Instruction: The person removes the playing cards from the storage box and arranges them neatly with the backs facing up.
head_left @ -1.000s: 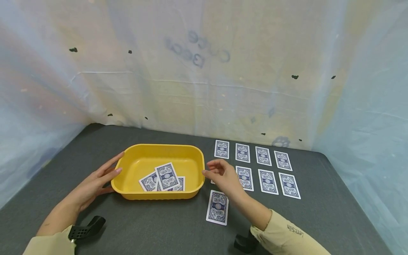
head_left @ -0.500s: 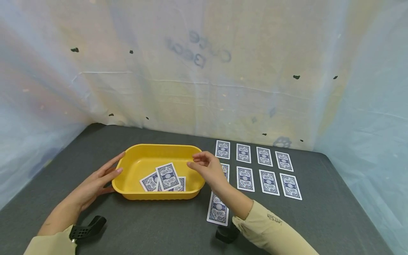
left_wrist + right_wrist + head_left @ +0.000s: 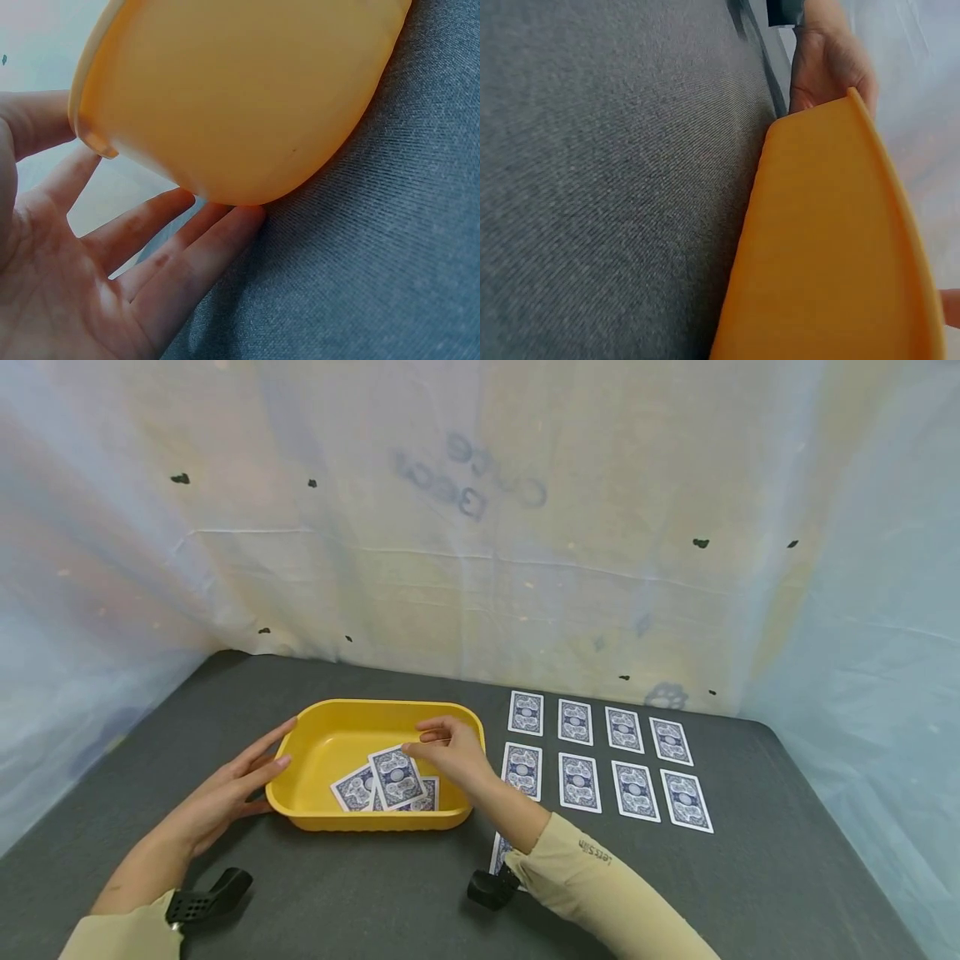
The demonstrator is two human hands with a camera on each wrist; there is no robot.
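A yellow tray [image 3: 345,821] stands on the dark table, with several blue-backed playing cards [image 3: 396,775] lying loosely overlapped inside it. My left hand [image 3: 217,793] rests against the tray's left end. In the left wrist view its fairly straight fingers [image 3: 161,225] touch the outer wall near the rim. My right hand [image 3: 456,756] is over the right half of the tray, thumb at the top card's upper right corner. Its fingers are loosely bent, and no card is lifted. The right wrist view shows mainly the tray's outer side [image 3: 817,247], which hides most of this hand.
To the tray's right, several face-down cards [image 3: 579,782] lie in two rows. One more card [image 3: 498,853] lies nearer me, partly hidden by the right forearm. A pale plastic sheet [image 3: 480,568] hangs behind the dark table [image 3: 780,860].
My right hand has moved left from beside the tray's right rim to over the cards inside. My left hand, the tray and the cards stay in place.
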